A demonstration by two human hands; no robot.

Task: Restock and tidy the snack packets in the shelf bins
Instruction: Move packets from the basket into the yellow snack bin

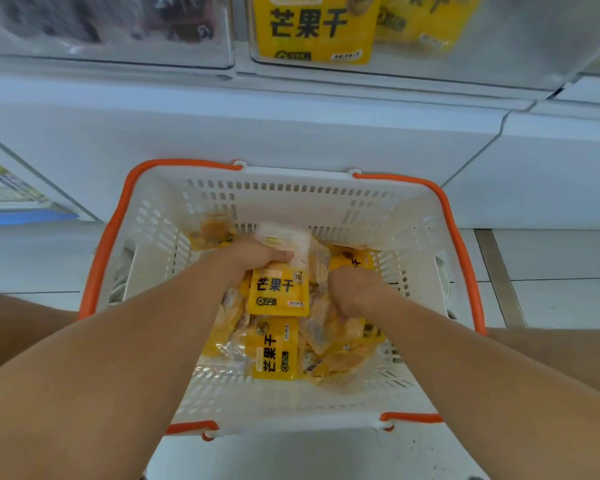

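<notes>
left hand (257, 254): grip closed on a packet (279, 294), which hangs below it with long axis upright | basket (291, 188): loose packets lie between both hands | right hand (355, 296): grip curled into the pile, holding what I cannot tell | bin (499, 64): above, far side; left hand seems nearer

A single head-worn wide-angle camera looks steeply down and forward, close over the basket (284, 407) on the floor, with the shelf bins (499, 57) ahead beyond both hands.
</notes>
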